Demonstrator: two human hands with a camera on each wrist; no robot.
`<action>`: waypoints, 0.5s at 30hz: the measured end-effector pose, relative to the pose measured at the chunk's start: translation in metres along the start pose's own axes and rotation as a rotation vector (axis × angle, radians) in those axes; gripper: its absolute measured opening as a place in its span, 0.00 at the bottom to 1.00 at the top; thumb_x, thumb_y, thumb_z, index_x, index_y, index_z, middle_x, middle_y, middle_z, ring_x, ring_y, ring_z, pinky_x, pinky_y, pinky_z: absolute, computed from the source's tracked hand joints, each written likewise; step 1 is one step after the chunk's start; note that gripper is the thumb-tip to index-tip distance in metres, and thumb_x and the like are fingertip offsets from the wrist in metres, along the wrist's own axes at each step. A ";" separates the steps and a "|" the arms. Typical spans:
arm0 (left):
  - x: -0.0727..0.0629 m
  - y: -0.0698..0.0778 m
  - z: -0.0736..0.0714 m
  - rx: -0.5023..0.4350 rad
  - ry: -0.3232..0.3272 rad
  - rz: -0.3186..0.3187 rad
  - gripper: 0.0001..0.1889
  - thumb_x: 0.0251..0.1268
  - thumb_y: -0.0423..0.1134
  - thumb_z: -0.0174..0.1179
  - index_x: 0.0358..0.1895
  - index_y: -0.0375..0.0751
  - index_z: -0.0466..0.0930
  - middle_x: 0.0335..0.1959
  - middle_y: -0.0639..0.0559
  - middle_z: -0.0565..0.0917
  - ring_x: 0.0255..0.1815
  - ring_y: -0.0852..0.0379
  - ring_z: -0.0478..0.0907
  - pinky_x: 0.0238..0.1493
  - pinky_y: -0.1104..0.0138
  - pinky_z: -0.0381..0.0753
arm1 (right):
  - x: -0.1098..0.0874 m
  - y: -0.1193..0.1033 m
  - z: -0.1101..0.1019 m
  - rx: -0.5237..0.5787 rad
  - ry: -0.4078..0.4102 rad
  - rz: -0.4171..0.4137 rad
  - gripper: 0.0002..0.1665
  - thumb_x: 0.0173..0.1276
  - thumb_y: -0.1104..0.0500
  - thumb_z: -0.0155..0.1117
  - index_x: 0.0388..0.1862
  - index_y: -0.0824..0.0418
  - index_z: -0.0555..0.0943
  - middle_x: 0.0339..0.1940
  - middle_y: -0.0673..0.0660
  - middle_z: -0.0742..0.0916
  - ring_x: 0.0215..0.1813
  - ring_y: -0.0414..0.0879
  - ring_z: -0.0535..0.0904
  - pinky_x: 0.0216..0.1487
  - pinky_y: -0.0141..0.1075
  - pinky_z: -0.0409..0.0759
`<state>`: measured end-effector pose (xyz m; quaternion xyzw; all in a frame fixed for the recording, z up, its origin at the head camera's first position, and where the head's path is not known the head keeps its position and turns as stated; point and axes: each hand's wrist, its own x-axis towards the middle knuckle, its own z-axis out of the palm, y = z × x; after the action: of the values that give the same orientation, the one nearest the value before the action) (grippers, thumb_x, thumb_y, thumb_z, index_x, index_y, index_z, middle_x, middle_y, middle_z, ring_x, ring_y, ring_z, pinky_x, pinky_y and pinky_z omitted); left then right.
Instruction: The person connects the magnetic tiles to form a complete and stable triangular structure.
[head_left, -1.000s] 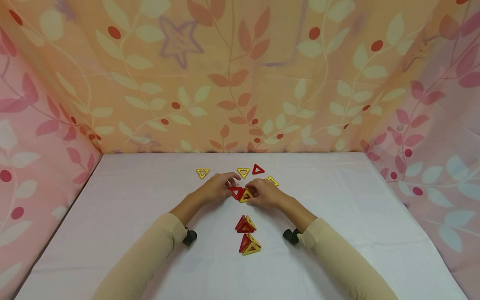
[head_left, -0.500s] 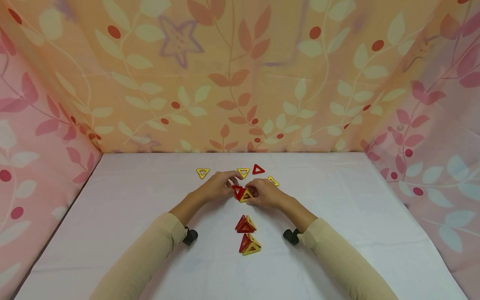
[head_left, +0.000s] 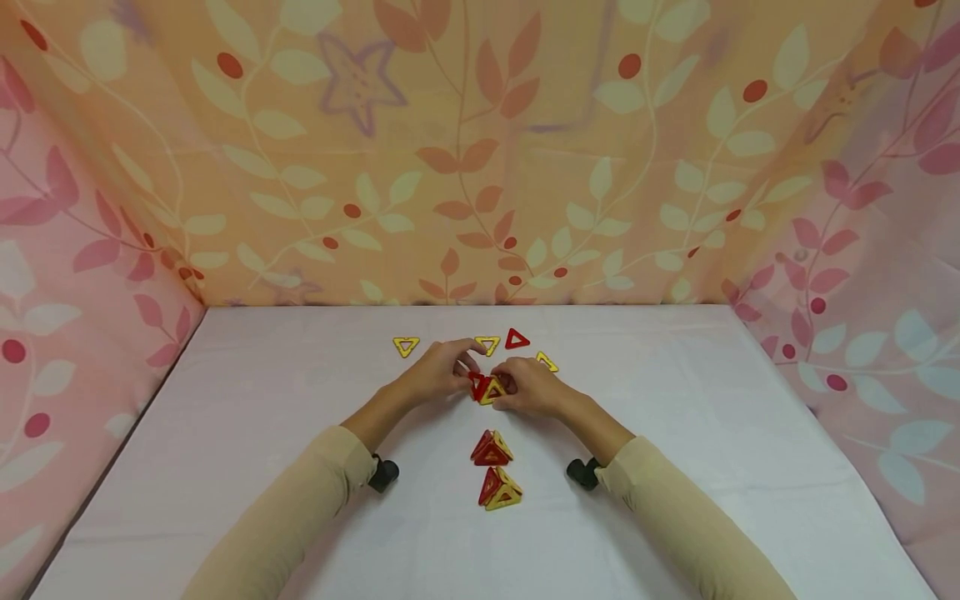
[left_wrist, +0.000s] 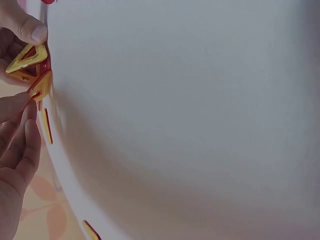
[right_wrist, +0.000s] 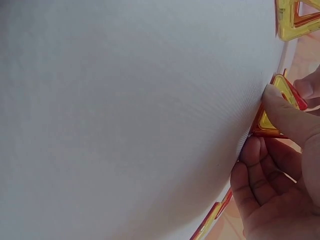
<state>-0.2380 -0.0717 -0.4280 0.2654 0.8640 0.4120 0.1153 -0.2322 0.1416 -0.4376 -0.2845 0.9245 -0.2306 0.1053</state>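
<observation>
In the head view, my right hand (head_left: 528,386) grips a yellow triangular magnetic tile (head_left: 492,392), its thumb on the face in the right wrist view. This tile leans up against other red and yellow tiles in a small pyramid shape. On the left side, a red triangular magnetic tile (head_left: 476,385) stands steeply tilted against it. My left hand (head_left: 438,371) holds that red tile at its outer corner with thumb and fingertips, while its index finger stretches out above. The fingers partly hide the far side of the shape.
Two finished-looking tile pyramids, one (head_left: 491,450) behind the other (head_left: 500,490), stand on the white cloth (head_left: 420,533) nearer the body. Beyond the hands lie loose yellow tiles (head_left: 406,346) and a red tile (head_left: 516,339). A patterned curtain (head_left: 480,167) rises behind the table.
The red tile has swung up and rightward, from a wide slant to close against the yellow one. My left hand has shifted slightly right with it; my right hand has stayed in place.
</observation>
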 end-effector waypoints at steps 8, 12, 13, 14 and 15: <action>0.001 0.007 0.004 -0.016 -0.015 0.009 0.25 0.60 0.23 0.66 0.62 0.35 0.74 0.42 0.46 0.86 0.42 0.53 0.84 0.47 0.66 0.84 | -0.001 0.001 0.000 -0.003 0.013 -0.039 0.30 0.59 0.56 0.78 0.57 0.67 0.81 0.36 0.50 0.82 0.38 0.42 0.74 0.42 0.34 0.76; 0.000 0.009 0.005 -0.015 -0.007 -0.004 0.25 0.60 0.23 0.66 0.62 0.35 0.74 0.42 0.47 0.86 0.43 0.52 0.85 0.47 0.65 0.84 | -0.001 0.000 0.000 0.006 0.014 -0.032 0.30 0.59 0.56 0.78 0.57 0.67 0.81 0.35 0.49 0.82 0.38 0.42 0.74 0.42 0.34 0.76; 0.000 0.010 0.006 -0.012 -0.005 -0.003 0.25 0.60 0.24 0.66 0.62 0.35 0.74 0.42 0.47 0.86 0.43 0.52 0.85 0.48 0.65 0.84 | -0.002 0.000 0.000 0.010 0.013 -0.027 0.29 0.59 0.56 0.78 0.57 0.67 0.81 0.35 0.49 0.82 0.37 0.43 0.74 0.42 0.34 0.76; 0.000 0.010 0.006 -0.006 -0.004 -0.002 0.25 0.61 0.24 0.66 0.62 0.36 0.74 0.42 0.47 0.86 0.43 0.53 0.85 0.48 0.65 0.83 | -0.002 0.000 0.000 0.015 0.013 -0.022 0.29 0.58 0.56 0.78 0.57 0.67 0.81 0.35 0.49 0.82 0.37 0.43 0.74 0.42 0.35 0.76; 0.001 0.010 0.006 0.002 -0.001 0.002 0.25 0.61 0.24 0.66 0.62 0.36 0.74 0.42 0.48 0.86 0.43 0.53 0.84 0.48 0.65 0.83 | -0.002 -0.001 0.000 0.018 0.013 -0.016 0.29 0.58 0.56 0.78 0.57 0.67 0.81 0.35 0.49 0.82 0.38 0.43 0.74 0.42 0.35 0.76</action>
<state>-0.2323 -0.0620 -0.4241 0.2663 0.8642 0.4111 0.1151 -0.2306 0.1420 -0.4369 -0.2893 0.9209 -0.2414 0.1001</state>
